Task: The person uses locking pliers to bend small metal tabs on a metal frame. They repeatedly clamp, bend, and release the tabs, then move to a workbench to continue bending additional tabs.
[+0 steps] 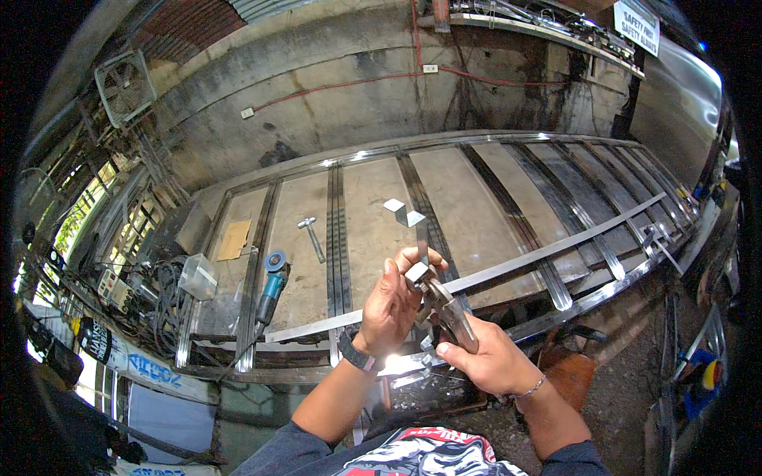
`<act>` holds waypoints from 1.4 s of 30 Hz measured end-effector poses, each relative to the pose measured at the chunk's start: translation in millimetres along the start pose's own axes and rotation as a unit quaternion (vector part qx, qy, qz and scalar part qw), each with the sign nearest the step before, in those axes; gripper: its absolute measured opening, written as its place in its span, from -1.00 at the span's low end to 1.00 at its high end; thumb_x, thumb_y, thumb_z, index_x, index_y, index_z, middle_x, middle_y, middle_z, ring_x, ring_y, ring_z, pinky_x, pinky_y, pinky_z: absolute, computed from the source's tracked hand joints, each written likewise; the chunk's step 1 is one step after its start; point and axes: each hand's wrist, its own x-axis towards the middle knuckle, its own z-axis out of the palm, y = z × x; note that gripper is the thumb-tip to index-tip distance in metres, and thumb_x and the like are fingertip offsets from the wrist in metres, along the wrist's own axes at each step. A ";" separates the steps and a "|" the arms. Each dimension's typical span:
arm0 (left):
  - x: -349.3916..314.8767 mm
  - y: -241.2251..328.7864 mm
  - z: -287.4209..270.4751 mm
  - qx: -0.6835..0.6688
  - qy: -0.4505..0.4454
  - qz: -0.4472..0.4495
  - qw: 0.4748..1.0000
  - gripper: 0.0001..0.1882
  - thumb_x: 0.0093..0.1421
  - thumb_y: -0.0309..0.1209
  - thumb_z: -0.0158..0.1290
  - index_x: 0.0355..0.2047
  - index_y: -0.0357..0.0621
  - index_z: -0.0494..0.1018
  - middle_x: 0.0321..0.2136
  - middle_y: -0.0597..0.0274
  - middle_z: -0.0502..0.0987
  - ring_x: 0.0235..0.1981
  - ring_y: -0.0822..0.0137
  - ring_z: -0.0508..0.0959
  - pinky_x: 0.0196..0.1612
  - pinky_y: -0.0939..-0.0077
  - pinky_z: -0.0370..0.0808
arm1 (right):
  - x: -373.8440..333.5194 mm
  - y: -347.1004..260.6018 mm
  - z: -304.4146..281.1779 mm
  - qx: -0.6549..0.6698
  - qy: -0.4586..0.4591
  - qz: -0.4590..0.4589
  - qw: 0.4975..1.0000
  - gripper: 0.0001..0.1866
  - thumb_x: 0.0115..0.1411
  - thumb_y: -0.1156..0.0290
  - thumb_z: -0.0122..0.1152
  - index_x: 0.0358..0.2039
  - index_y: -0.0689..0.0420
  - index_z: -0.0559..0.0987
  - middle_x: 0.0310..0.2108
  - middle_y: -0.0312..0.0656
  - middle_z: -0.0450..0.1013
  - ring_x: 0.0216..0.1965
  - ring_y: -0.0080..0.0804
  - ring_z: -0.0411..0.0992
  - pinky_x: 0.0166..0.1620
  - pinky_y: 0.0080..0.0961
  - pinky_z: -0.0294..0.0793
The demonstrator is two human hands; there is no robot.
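Dimmish; daylight far left, glare lower centre and on upper-right metal panel (676, 119); fisheye bend, black rim; lower-left murky, maybe soft.

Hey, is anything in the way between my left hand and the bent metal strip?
Nothing visible: the left hand appears to touch the bent metal strip directly. The pliers in the right hand sit close by, to its right.

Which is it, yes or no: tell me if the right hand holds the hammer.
No, the hammer lies between two metal bars, away from the right hand.

Dark sleeves (290, 446); black wristband (357, 351); bracelet (533, 389)
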 end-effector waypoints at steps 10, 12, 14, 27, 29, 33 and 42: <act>-9.9 -13.1 -4.2 0.084 -0.016 0.010 0.996 -0.29 0.48 0.22 -0.38 0.22 -0.15 0.29 0.09 0.06 0.46 0.16 0.21 0.43 0.20 0.24 0.37 | 2.2 17.3 -0.8 -0.016 0.016 -0.010 1.000 -0.74 0.26 0.32 0.30 -0.27 0.24 0.46 -0.47 -0.13 0.44 -0.42 -0.31 0.42 -0.27 -0.28 0.44; -11.8 -16.1 -6.4 0.088 -0.010 0.015 0.996 -0.25 0.47 0.24 -0.40 0.19 -0.20 0.33 0.05 0.05 0.48 0.13 0.19 0.46 0.20 0.25 0.37 | 2.7 23.1 -1.7 -0.012 0.004 -0.006 1.000 -0.75 0.26 0.32 0.29 -0.28 0.23 0.47 -0.47 -0.12 0.45 -0.41 -0.33 0.42 -0.27 -0.29 0.44; -9.2 -18.6 -6.2 0.145 0.018 0.059 0.987 -0.22 0.47 0.26 -0.43 0.12 -0.26 0.37 -0.01 0.03 0.52 0.05 0.19 0.50 0.16 0.27 0.38 | 1.9 22.8 -1.1 -0.001 -0.006 0.036 0.999 -0.75 0.26 0.32 0.29 -0.29 0.23 0.47 -0.46 -0.12 0.46 -0.41 -0.34 0.43 -0.27 -0.31 0.45; 1.4 -2.6 4.6 0.240 0.225 0.168 0.929 -0.11 0.46 0.31 -0.58 -0.53 -0.25 0.36 -0.50 0.28 0.37 -0.44 0.43 0.34 -0.32 0.54 0.28 | -0.6 25.3 24.0 0.067 -0.092 0.065 0.991 -0.71 0.25 0.47 0.27 -0.03 0.22 0.51 -0.42 -0.42 0.39 -0.40 -0.68 0.31 -0.35 -0.59 0.34; 0.4 4.1 9.2 0.269 0.246 0.154 0.918 -0.11 0.45 0.32 -0.59 -0.55 -0.23 0.33 -0.52 0.31 0.34 -0.46 0.45 0.32 -0.34 0.54 0.26 | 1.2 22.8 25.2 0.096 -0.101 0.070 0.988 -0.68 0.23 0.49 0.25 -0.02 0.25 0.50 -0.44 -0.33 0.44 -0.42 -0.59 0.38 -0.34 -0.52 0.40; 2.5 -4.0 -7.1 0.218 0.239 0.196 0.926 -0.23 0.43 0.31 -0.34 -0.43 -0.18 0.43 -0.63 0.25 0.41 -0.64 0.38 0.38 -0.53 0.50 0.32 | 2.1 14.4 30.3 0.144 -0.108 0.074 0.981 -0.69 0.20 0.50 0.23 -0.06 0.29 0.45 -0.53 -0.15 0.51 -0.48 -0.41 0.51 -0.35 -0.36 0.51; -1.7 -3.3 -5.2 0.248 0.213 0.209 0.922 -0.33 0.53 0.11 -0.38 -0.50 -0.18 0.34 -0.64 0.22 0.36 -0.63 0.34 0.38 -0.47 0.41 0.40 | 3.4 21.3 32.3 0.206 -0.138 0.090 0.965 -0.57 0.19 0.55 0.23 0.08 0.28 0.42 -0.53 -0.20 0.51 -0.50 -0.44 0.53 -0.40 -0.40 0.53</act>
